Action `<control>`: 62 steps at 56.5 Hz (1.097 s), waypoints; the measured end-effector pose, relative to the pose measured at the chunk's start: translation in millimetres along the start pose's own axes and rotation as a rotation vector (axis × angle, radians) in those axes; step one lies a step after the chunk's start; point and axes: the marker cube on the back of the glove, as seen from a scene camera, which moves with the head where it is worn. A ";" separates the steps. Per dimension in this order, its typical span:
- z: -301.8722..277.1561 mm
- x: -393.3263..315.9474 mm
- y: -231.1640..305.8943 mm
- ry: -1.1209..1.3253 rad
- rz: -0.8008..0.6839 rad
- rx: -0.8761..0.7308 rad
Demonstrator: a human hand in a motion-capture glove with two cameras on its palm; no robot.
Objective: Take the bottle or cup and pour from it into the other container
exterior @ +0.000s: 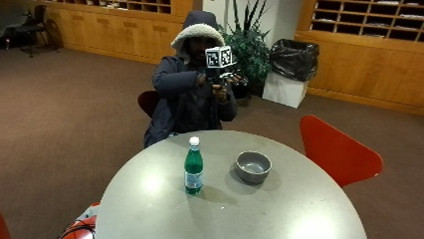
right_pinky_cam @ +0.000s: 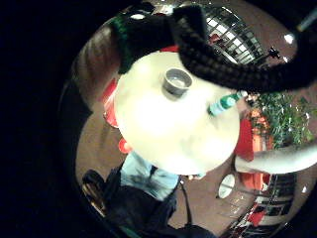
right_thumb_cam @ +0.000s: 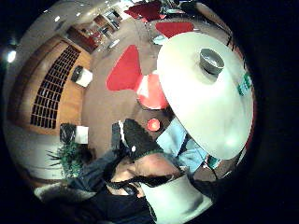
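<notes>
The bottle (exterior: 193, 171) is green with a white cap and a pale label band. The bowl (exterior: 253, 166) is plain grey, inside and out. The tabletop (exterior: 278, 214) is pale grey-white with no pattern. The chair (exterior: 334, 152) beside it is red. The person's coat (exterior: 185, 97) is dark navy, its hood trimmed in off-white fleece. The carpet (exterior: 66, 114) is brown, the cabinets (exterior: 358, 74) honey-coloured wood, and the bin bag (exterior: 293, 59) black.

No legible txt anywhere; bottle (exterior: 193, 172) label too small to read.
</notes>
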 end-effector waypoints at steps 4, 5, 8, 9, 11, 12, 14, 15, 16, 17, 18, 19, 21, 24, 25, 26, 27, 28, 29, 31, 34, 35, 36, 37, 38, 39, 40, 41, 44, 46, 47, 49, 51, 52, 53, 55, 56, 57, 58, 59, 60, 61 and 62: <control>-0.1 1.0 0.7 0.003 -0.001 0.000; -0.2 2.0 0.6 0.004 -0.002 0.001; -1.0 6.2 1.1 0.005 -0.001 0.000; -1.3 7.8 1.5 0.004 0.001 -0.001; -2.0 11.1 2.9 0.000 0.007 -0.003; -2.4 13.1 3.9 -0.001 0.011 -0.004; -3.4 18.4 6.5 -0.001 0.018 -0.007; -4.0 21.6 7.8 0.000 0.022 -0.009; -4.6 25.1 8.7 0.000 0.025 -0.011; -5.3 28.9 9.4 0.000 0.030 -0.011; -5.9 33.0 9.9 0.001 0.036 -0.010; -6.4 37.3 10.5 0.002 0.044 -0.007; -7.3 46.2 12.2 0.005 0.060 -0.003; -8.4 60.2 15.4 0.006 0.077 -0.005; -8.6 64.8 16.7 0.007 0.082 -0.005; -8.8 69.2 18.0 0.008 0.087 -0.004; -8.8 73.2 19.4 0.008 0.092 -0.002; -8.8 77.1 20.8 0.007 0.099 0.001; -8.9 80.8 22.3 0.005 0.106 0.002; -8.8 88.4 25.7 -0.001 0.123 0.002; -8.2 101.8 29.9 -0.005 0.154 0.002; -7.8 106.9 30.9 -0.006 0.162 0.003; -7.4 112.1 31.8 -0.007 0.169 0.004; -6.9 117.2 32.9 -0.008 0.174 0.005; -6.4 122.1 34.1 -0.010 0.179 0.006; -5.9 127.0 35.5 -0.012 0.184 0.007; -5.3 131.7 36.8 -0.015 0.191 0.007; -4.7 136.4 38.3 -0.018 0.198 0.007; -2.3 150.2 42.7 -0.026 0.223 0.010; -0.3 160.0 43.7 -0.029 0.260 0.023; 1.1 164.8 42.9 -0.029 0.302 0.039; 4.2 173.2 40.6 -0.034 0.417 0.077; 7.2 181.2 44.5 -0.051 0.433 0.070; 8.6 185.7 48.8 -0.061 0.391 0.047; 10.1 190.9 52.5 -0.069 0.347 0.026; 13.4 202.9 54.9 -0.080 0.306 0.005; 15.3 209.3 54.4 -0.085 0.302 0.003; 17.2 215.8 53.3 -0.090 0.301 0.002; 19.2 222.2 52.1 -0.094 0.302 0.002; 21.2 228.3 51.0 -0.099 0.305 0.002; 23.3 233.5 50.4 -0.105 0.314 0.002; 25.4 237.8 50.4 -0.112 0.328 -0.001; 27.6 241.7 51.0 -0.121 0.345 -0.006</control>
